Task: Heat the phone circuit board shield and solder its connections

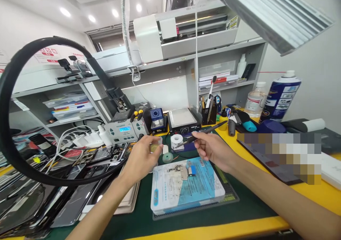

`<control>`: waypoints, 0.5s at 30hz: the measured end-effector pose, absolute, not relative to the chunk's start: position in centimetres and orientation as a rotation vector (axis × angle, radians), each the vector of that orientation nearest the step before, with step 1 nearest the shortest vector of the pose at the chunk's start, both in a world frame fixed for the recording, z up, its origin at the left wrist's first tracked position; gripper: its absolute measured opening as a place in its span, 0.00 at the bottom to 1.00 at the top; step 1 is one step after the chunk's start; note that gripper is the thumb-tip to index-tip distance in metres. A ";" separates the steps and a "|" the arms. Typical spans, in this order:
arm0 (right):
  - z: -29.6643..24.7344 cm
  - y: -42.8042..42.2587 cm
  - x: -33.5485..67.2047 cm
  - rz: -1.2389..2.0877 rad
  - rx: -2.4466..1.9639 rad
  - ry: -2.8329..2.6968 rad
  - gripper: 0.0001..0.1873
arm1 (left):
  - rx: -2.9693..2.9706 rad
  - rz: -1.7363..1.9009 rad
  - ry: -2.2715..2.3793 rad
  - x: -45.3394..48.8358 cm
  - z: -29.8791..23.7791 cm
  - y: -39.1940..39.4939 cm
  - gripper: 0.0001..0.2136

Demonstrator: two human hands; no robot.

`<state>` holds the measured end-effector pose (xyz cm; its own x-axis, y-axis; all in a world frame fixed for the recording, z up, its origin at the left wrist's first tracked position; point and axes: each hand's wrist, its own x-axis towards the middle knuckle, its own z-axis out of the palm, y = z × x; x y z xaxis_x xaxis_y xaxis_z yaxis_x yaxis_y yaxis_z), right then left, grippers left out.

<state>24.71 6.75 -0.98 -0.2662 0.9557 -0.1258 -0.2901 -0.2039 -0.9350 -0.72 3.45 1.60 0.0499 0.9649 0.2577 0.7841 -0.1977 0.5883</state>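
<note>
My right hand (211,149) grips a dark, slim, pointed tool (205,132) that looks like tweezers. Its thin tip points left, in front of a white roll (176,139). My left hand (145,156) is open, fingers curved and thumb apart, over a small clear container (160,140) with something yellowish in it; whether it touches this I cannot tell. Between and below the hands lies a white and blue box (186,193). On its top rests a small circuit part (183,172) with a blue piece (191,170). A greenish ring-shaped spool (167,157) sits just behind the box.
A black hose (7,119) loops at left above stacked phones and phone parts (77,193). Behind stand a rework station (124,131), a soldering iron stand (157,119) and a hot plate (182,119). At right are a spray can (279,96) and a dark flat pad (263,158).
</note>
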 end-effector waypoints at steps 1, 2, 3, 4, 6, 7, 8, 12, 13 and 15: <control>-1.0 6.8 24.7 1.643 -0.953 -1.041 0.22 | 2.064 0.909 1.792 -0.7 2.1 2.7 0.13; -1.0 6.8 24.8 1.638 -0.950 -1.034 0.22 | 2.092 0.901 1.786 -0.6 2.4 1.9 0.14; -1.0 6.8 24.7 1.633 -0.949 -1.026 0.22 | 2.121 0.883 1.780 -0.4 2.7 1.0 0.15; -1.0 6.8 24.7 1.627 -0.947 -1.018 0.23 | 2.156 0.842 1.758 -0.1 2.7 0.2 0.17; -1.0 6.8 24.6 1.612 -0.946 -0.999 0.23 | 2.245 0.720 1.704 1.1 2.5 -1.4 0.17; -1.0 6.7 24.5 1.602 -0.947 -0.990 0.22 | 2.295 0.649 1.678 1.9 2.2 -2.0 0.16; -1.0 6.7 24.4 1.591 -0.949 -0.980 0.22 | 2.347 0.584 1.662 2.8 1.9 -2.5 0.16; -1.0 6.6 24.2 1.551 -0.975 -0.965 0.22 | 2.541 0.380 1.651 6.2 0.6 -2.7 0.16; -1.0 6.7 24.2 1.545 -0.984 -0.969 0.22 | 2.583 0.338 1.648 6.8 0.5 -2.6 0.15; -1.1 6.7 24.2 1.544 -0.998 -0.983 0.21 | 2.663 0.279 1.633 7.6 0.3 -2.3 0.15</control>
